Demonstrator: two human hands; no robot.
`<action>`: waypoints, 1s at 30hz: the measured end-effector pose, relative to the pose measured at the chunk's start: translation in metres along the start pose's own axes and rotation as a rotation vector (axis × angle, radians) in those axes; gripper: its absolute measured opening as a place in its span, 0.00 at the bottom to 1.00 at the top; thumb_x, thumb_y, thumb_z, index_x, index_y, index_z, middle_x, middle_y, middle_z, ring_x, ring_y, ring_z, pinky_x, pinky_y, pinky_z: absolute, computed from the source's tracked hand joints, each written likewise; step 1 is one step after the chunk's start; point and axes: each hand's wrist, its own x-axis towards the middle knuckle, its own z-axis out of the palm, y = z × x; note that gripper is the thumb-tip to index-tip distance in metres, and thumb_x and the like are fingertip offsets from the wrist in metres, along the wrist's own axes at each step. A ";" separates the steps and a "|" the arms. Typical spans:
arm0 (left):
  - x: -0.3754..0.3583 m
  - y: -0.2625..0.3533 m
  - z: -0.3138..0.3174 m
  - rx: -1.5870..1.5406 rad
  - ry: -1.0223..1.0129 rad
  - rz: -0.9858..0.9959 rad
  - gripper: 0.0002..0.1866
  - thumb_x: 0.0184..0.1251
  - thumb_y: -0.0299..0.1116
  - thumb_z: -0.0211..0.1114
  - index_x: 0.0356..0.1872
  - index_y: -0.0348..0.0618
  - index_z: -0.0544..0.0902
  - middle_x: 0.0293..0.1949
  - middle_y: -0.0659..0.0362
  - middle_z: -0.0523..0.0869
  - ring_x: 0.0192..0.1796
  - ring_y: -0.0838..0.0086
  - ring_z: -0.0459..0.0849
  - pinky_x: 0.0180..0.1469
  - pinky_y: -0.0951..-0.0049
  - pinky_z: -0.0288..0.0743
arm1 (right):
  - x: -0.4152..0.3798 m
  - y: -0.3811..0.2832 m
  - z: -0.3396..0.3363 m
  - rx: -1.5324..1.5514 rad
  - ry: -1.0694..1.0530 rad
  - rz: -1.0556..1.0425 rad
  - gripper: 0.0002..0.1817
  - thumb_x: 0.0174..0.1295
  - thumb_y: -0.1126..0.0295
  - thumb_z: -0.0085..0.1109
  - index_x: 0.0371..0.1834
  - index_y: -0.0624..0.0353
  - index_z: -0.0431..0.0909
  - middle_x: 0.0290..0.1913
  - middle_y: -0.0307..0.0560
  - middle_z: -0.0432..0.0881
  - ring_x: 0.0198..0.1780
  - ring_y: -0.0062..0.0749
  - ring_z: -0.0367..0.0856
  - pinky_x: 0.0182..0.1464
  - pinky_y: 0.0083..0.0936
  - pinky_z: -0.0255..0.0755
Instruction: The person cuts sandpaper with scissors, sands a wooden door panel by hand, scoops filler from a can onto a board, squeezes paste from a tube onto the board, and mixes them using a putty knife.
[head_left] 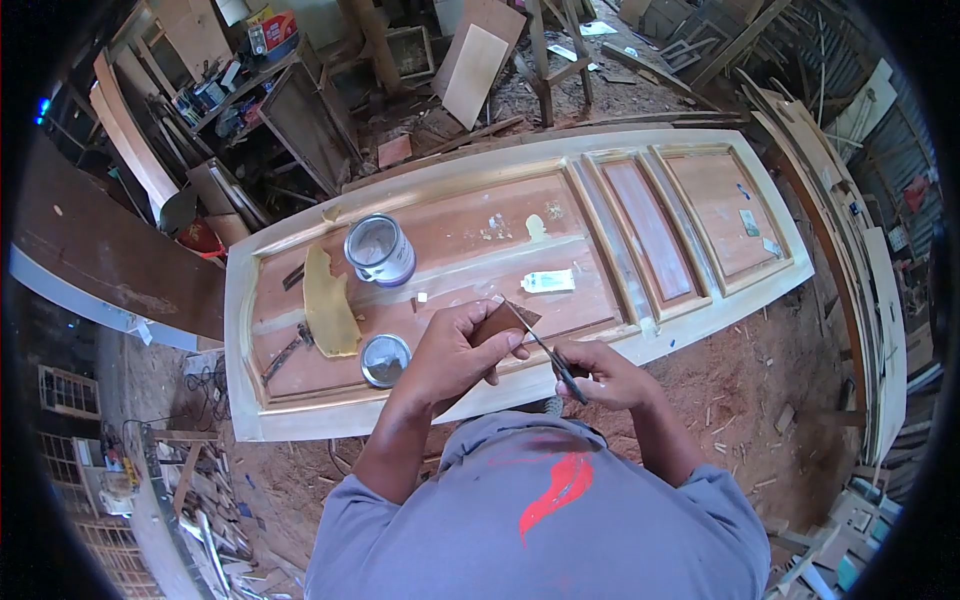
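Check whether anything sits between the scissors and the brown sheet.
Nothing visible does. The left hand holds the brown sheet; the scissors in the right hand overlap it in this view. The white tube lies beyond the hands, not between.

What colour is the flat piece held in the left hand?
The flat piece is brown; the head view shows it best.

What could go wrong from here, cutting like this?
1. The scissors in the right hand sit close to the left hand, which grips the brown sheet; a slip might nick that hand.
2. The can, apparently open, stands on the panelled board; a knock could spill it there.
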 end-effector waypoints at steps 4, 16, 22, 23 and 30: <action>0.001 -0.001 0.000 0.003 -0.006 0.001 0.15 0.77 0.33 0.71 0.57 0.34 0.87 0.39 0.58 0.94 0.39 0.82 0.90 0.30 0.79 0.83 | -0.001 -0.001 -0.001 -0.020 0.001 0.000 0.18 0.69 0.58 0.68 0.36 0.64 0.77 0.33 0.42 0.76 0.39 0.26 0.74 0.42 0.30 0.72; 0.000 0.009 0.004 0.033 0.011 -0.009 0.14 0.77 0.34 0.71 0.55 0.35 0.87 0.38 0.58 0.94 0.38 0.82 0.89 0.31 0.79 0.83 | -0.002 -0.012 0.002 -0.017 0.065 -0.030 0.16 0.69 0.62 0.66 0.32 0.62 0.73 0.25 0.39 0.72 0.29 0.25 0.68 0.33 0.31 0.64; 0.002 0.009 0.006 0.029 0.010 -0.016 0.13 0.77 0.34 0.71 0.53 0.36 0.88 0.38 0.58 0.93 0.38 0.82 0.88 0.31 0.78 0.83 | -0.005 -0.007 0.000 -0.050 0.064 -0.044 0.16 0.71 0.63 0.66 0.32 0.62 0.73 0.25 0.40 0.73 0.29 0.25 0.68 0.32 0.31 0.64; 0.002 0.007 0.006 0.025 0.015 -0.013 0.13 0.77 0.35 0.71 0.53 0.36 0.88 0.38 0.58 0.93 0.38 0.82 0.88 0.31 0.78 0.83 | -0.005 -0.006 0.000 -0.040 0.066 -0.040 0.16 0.71 0.63 0.66 0.32 0.62 0.73 0.25 0.40 0.73 0.29 0.25 0.68 0.32 0.31 0.64; 0.003 0.008 0.007 0.032 -0.003 -0.016 0.13 0.77 0.35 0.71 0.52 0.37 0.88 0.38 0.59 0.93 0.38 0.82 0.88 0.31 0.78 0.83 | -0.007 -0.005 -0.003 -0.032 0.073 -0.047 0.17 0.71 0.63 0.67 0.30 0.62 0.73 0.25 0.39 0.71 0.29 0.24 0.68 0.32 0.30 0.63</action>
